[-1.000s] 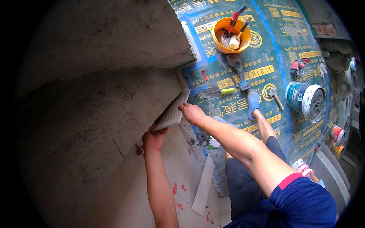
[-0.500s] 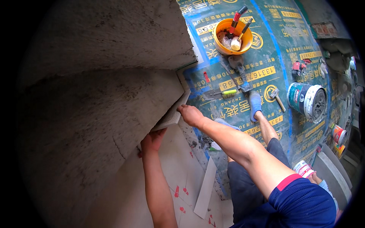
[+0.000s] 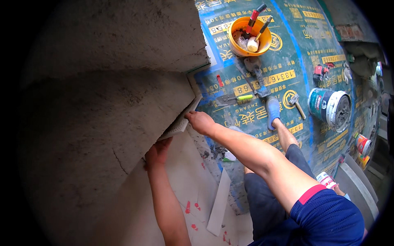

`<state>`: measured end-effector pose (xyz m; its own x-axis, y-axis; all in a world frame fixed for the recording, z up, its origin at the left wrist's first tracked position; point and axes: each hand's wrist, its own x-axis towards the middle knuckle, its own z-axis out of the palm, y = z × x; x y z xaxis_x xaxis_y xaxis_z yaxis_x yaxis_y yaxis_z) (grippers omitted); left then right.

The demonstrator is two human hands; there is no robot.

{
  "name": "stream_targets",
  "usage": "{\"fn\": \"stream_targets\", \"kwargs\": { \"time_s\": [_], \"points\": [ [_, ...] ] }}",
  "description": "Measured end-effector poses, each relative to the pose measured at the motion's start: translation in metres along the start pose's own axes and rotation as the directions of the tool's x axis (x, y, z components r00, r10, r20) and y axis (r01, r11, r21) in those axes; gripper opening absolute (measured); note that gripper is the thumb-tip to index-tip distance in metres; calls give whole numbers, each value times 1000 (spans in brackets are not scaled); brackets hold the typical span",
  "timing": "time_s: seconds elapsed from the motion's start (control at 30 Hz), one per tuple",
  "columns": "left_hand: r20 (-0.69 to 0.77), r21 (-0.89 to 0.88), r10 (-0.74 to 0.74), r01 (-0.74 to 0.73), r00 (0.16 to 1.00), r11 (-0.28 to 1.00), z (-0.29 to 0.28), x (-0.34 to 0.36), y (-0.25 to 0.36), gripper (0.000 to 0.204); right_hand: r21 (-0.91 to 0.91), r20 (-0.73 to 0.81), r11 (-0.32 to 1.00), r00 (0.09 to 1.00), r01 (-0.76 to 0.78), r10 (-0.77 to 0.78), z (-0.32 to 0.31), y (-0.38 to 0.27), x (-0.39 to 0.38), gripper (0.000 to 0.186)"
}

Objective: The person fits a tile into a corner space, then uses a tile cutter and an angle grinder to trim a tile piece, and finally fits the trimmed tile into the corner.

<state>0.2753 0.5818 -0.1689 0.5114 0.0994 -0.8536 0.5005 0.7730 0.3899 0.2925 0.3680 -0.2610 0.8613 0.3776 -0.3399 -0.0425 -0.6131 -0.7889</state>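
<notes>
A narrow pale tile piece [image 3: 180, 124] with a ridged back stands at a slant against the lower edge of the rough cement wall [image 3: 123, 102]. My right hand [image 3: 200, 122] is closed on its outer edge, thumb and fingertips pinching it. At its lower end my left hand [image 3: 158, 153] grips from beneath, the fingertips hidden behind the tile and the wall. A dark gap shows between tile and wall. Below lies a floor of large pale tiles [image 3: 180, 180] with red levelling clips [image 3: 188, 207] in the joints and a loose tile strip [image 3: 218, 203].
Green printed sheeting [image 3: 262, 110] covers the floor at right. On it are an orange bucket [image 3: 266, 41] of tools, a trowel [image 3: 245, 97], a mallet [image 3: 301, 110], a red tool [image 3: 320, 72] and a mortar pail [image 3: 340, 110]. Another person's hand [image 3: 338, 190] shows near the lower right.
Both hands and the tile piece have shifted slightly left, nearer the wall's edge. The whole view has also moved a little. Both hands keep their hold on the tile.
</notes>
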Motion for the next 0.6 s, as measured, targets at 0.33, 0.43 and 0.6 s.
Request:
{"fn": "stream_targets", "kwargs": {
  "time_s": [0.33, 0.43, 0.6],
  "points": [
    [82, -359, -74, 99, 994, 928, -34, -9, -5, 59, -111, 95, 988, 991, 104, -94, -13, 9, 12, 20],
    [284, -99, 301, -284, 910, 954, -52, -2, -43, 54, -94, 75, 972, 975, 215, -209, -18, 16, 15, 21],
    [-158, 184, 732, -709, 663, 681, 1, 10, -95, 57, -186, 184, 910, 923, 370, -338, -16, 50, 35, 27]
  ]
}}
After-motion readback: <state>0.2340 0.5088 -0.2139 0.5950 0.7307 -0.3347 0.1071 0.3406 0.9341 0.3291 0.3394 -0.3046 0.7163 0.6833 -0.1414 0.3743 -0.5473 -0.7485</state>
